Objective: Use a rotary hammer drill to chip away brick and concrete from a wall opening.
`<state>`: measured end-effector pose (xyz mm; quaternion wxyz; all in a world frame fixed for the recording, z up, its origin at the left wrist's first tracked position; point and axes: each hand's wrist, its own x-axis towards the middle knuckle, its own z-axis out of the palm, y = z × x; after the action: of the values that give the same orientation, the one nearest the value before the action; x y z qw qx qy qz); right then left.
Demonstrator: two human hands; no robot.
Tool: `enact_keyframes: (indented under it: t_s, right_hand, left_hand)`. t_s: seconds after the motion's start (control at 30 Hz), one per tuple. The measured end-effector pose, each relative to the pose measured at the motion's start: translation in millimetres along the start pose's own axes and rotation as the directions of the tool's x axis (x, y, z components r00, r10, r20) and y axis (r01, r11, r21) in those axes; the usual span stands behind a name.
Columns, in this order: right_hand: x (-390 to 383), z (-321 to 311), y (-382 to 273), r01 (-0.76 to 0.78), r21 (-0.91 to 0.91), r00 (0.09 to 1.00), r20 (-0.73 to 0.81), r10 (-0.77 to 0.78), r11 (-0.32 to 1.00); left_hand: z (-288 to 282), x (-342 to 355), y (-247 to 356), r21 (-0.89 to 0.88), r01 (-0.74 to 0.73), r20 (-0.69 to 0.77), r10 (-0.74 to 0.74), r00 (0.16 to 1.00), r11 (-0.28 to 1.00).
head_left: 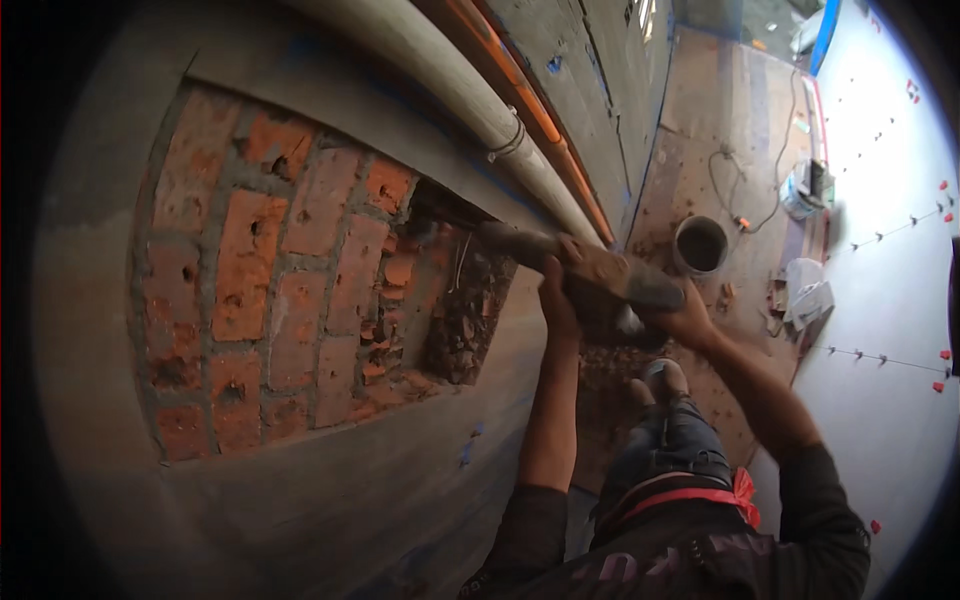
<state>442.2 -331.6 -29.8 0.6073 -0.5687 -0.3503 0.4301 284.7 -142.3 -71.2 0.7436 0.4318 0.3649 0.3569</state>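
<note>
Both my hands are on a long, dusty, brown-grey tool, blurred, so its exact kind is unclear. My left hand is closed around its underside near the middle. Farther right, my right hand grips its rear end. The tool's front end reaches toward a broken-out hollow at the right side of an exposed brick patch. Orange-red bricks with mortar joints make up the patch, and rough broken brick lines the hollow. Blur hides any bit or blade at the tip.
A pale pipe and an orange pipe run along the grey plastered wall. On the dusty floor stand a dark bucket and a white container, with a cable nearby. Rubble lies around my feet. White tiles with red clips are at right.
</note>
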Motion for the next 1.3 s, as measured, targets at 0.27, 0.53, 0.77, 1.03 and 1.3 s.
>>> enact_keyframes:
  t_s: [0.27,0.53,0.77,1.03,1.3]
  right_hand:
    - [-68,36,107,-0.275,0.061,0.961,0.0,0.275,0.96]
    - [-140,36,154,-0.344,0.121,0.938,-0.005,0.347,0.931]
    - [-136,16,132,-0.39,0.059,0.921,0.048,0.388,0.919]
    - [-160,-1,130,-0.333,0.085,0.942,0.059,0.329,0.939]
    - [-132,-7,37,0.022,0.036,0.996,0.086,-0.026,0.999]
  left_hand:
    - [-83,-97,-107,-0.254,0.324,-0.214,-0.38,0.9,0.911]
    - [-100,-150,-149,-0.165,0.453,-0.273,-0.482,0.832,0.876]
    - [-95,-162,-158,-0.135,0.415,-0.286,-0.437,0.853,0.9]
    - [-72,-182,-146,-0.071,0.405,-0.293,-0.407,0.865,0.912]
    - [-13,-165,-50,-0.076,0.191,0.023,-0.19,0.982,0.979]
